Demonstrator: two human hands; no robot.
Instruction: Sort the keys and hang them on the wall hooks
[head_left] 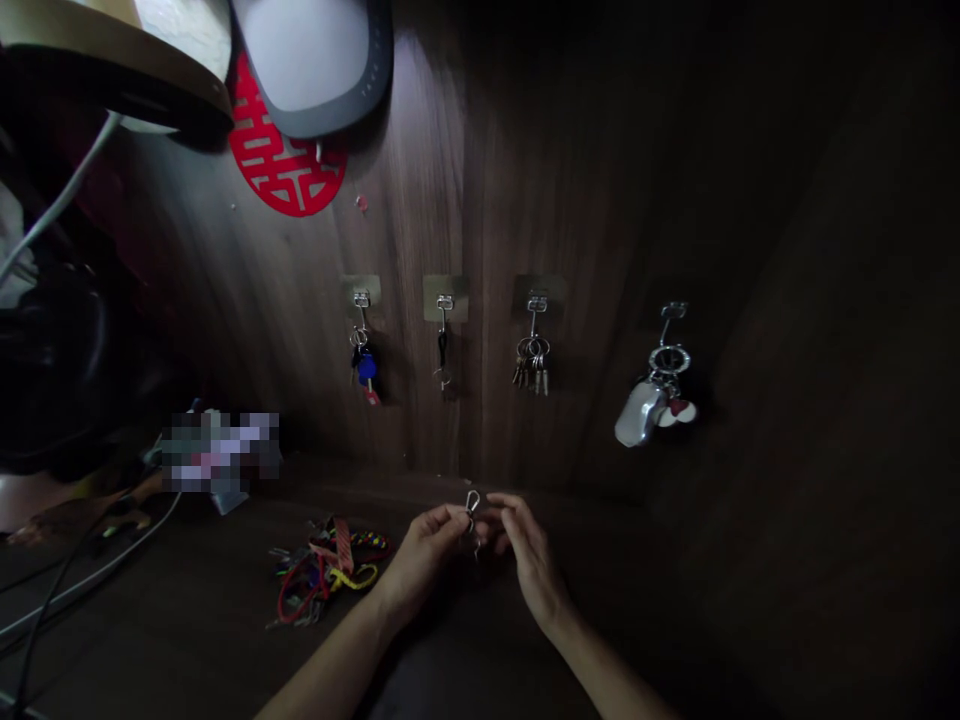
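Observation:
My left hand [433, 540] pinches a small silver carabiner clip [472, 500] between thumb and fingers, its loop pointing up. A small metal piece [477, 549] dangles under the clip, too dark to make out fully. Close on the right side is my right hand [523, 552], fingers apart and slightly bent; its fingertips are by the clip, and I cannot tell whether they touch it. Left of my left hand lies a tangled pile of keys with red, yellow and multicoloured cords [330, 570] on the dark wooden surface [450, 660].
Four wall hooks carry keys with a blue tag [367, 366], a black-strapped ring [442, 350], a key bunch [532, 365] and a silver key fob [639, 413]. A red round cut-out [289, 180] hangs behind a grey-white device [315, 60]. Cables [112, 572] run at left.

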